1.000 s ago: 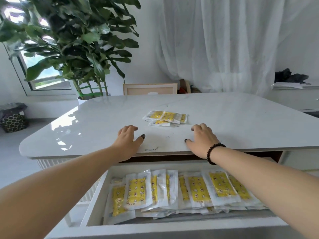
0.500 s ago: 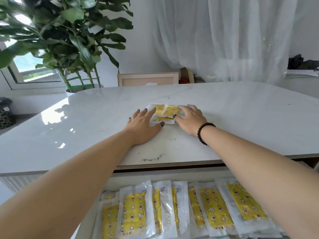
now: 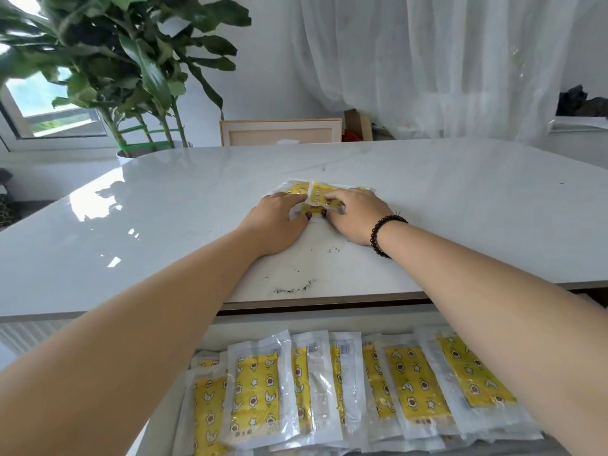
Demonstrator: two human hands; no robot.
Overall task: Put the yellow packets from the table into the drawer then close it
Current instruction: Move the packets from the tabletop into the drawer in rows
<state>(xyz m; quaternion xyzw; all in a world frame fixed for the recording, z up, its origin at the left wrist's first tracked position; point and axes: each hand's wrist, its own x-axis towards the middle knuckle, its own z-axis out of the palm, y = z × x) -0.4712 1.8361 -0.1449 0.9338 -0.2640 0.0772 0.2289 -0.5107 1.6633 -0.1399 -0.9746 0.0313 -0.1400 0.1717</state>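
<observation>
Head view: both hands, left hand (image 3: pixel 276 222) and right hand (image 3: pixel 353 213), pinch the last clear-wrapped yellow packets (image 3: pixel 317 195) on the white table (image 3: pixel 460 209); the open white drawer (image 3: pixel 329 319), already well stocked, awaits closing.

bare forearms – dark bead bracelet (image 3: pixel 385 232) (right wrist)

White glossy table (image 3: pixel 164 225) — yellow packets (image 3: pixel 316 195) and dark specks (image 3: pixel 292 289) lie on it.

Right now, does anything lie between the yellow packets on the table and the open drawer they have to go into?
Nothing visible does. The yellow plastic packets sit under both hands, left hand and right hand, on the glossy white table. Bare tabletop runs to its near edge, and the white drawer below stands open, already holding packets.
</observation>
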